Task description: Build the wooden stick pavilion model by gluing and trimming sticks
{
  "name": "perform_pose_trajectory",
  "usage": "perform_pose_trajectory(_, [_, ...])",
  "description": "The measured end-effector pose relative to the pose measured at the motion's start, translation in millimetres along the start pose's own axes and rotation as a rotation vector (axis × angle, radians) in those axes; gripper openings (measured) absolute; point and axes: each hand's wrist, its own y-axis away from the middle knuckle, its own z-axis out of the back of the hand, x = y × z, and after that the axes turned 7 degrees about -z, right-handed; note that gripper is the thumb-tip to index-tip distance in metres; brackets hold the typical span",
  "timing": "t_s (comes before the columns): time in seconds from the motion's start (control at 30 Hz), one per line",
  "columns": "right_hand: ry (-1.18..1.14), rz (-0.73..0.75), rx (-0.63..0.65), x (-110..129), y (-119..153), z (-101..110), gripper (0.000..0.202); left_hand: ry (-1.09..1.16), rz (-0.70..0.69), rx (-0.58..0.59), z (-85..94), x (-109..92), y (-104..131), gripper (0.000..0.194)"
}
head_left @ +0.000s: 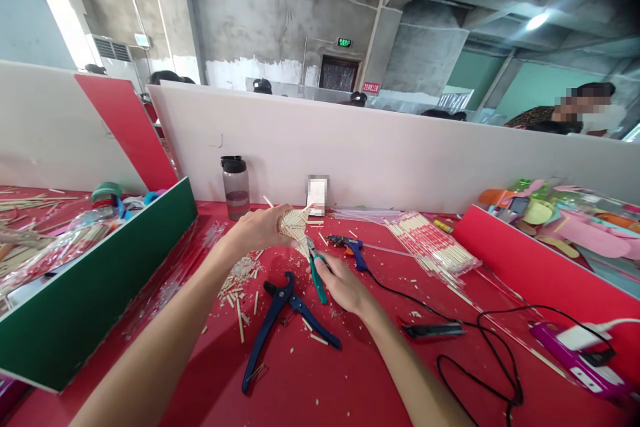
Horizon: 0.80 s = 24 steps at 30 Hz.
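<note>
My left hand (267, 225) is closed on a small piece built of pale wooden sticks (296, 223), held above the middle of the red table. In my right hand (340, 280) is a pair of pliers with green handles (318, 279). The jaws reach the lower right edge of the stick piece; whether they bite on a stick is too small to tell. Below both hands lies a blue-handled cutter (285, 303), its handles spread. A blue glue gun (353, 250) rests just beyond my right hand.
Stick offcuts (240, 287) litter the red table (300, 393). A water bottle (235, 187) stands by the white partition (400, 160). Bagged sticks (433, 243), a black utility knife (434, 330), a looping cable and a purple power strip (580, 360) lie rightward. Green (110, 287) and red boards flank the space.
</note>
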Motion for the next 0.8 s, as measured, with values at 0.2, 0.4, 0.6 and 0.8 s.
perform_pose_trajectory(0.2, [-0.008, 0.001, -0.003, 1.6, 0.7, -2.7, 0.039, 0.028, 0.006, 0.025, 3.4, 2.2, 2.0, 0.081])
perform_pose_trajectory(0.4, [-0.037, 0.014, 0.023, 4.4, 1.9, -0.4, 0.04, 0.057, -0.012, 0.078, 4.6, 4.1, 3.0, 0.086])
perform_pose_trajectory(0.6, [-0.02, 0.002, 0.011, 5.5, 2.1, -0.7, 0.037, 0.029, 0.008, 0.072, 4.3, 1.0, 2.6, 0.086])
perform_pose_trajectory(0.8, [-0.015, -0.024, -0.018, 4.9, 3.6, -7.2, 0.037, 0.032, 0.004, 0.068, 7.6, -2.3, 4.1, 0.083])
